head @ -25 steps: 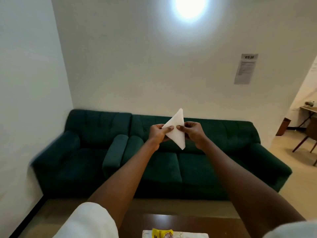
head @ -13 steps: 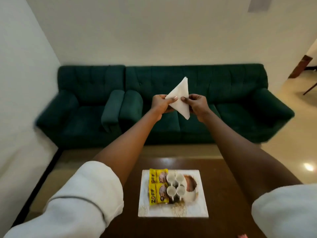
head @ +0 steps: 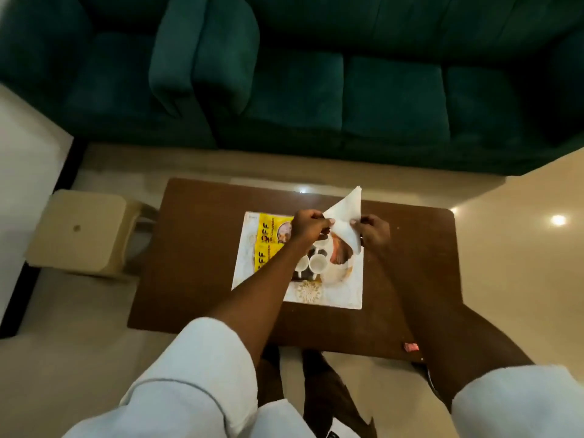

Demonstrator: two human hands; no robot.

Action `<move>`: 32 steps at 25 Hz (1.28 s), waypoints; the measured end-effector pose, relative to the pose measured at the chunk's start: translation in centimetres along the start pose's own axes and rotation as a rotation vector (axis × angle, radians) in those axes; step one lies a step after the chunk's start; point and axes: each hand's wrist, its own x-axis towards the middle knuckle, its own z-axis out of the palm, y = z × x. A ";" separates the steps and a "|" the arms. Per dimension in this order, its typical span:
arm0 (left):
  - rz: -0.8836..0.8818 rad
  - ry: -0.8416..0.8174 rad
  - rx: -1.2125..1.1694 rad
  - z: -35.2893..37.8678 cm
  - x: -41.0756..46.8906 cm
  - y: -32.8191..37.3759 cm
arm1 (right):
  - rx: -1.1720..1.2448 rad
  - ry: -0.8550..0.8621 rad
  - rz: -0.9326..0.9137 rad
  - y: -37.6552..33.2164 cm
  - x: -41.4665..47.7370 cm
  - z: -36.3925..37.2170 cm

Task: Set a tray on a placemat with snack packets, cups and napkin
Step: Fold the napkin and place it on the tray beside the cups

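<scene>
Both left hand (head: 308,224) and right hand (head: 374,232) pinch napkin (head: 347,218), seemingly above cups (head: 317,263).

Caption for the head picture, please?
Left hand and right hand hold a folded napkin over cups and snack packets.

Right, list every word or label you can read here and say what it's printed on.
"OFF": large black letters, turned sideways, on the upper yellow snack packet; any letter before them is unclear.
"FF": on the lower yellow snack packet, the rest hidden behind the left forearm.
Small print beside both: too blurred to read.
Nothing else carries legible text.
</scene>
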 end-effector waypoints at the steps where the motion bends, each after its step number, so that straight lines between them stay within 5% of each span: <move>1: -0.026 0.028 0.000 0.8 1.4 -2.5 | -0.011 0.002 0.005 2.7 1.8 0.4; 5: -0.120 0.136 0.073 3.4 5.3 -14.8 | -0.053 0.053 0.121 15.0 6.9 3.4; 10: -0.135 0.104 0.164 4.8 6.6 -21.9 | -0.155 0.146 0.160 19.9 10.3 6.1; 26: -0.114 0.052 0.141 5.4 7.1 -22.2 | -0.409 0.399 0.253 21.1 12.6 7.6; 32: -0.131 0.054 0.153 4.3 7.5 -23.2 | -0.390 0.327 0.236 21.8 11.7 6.5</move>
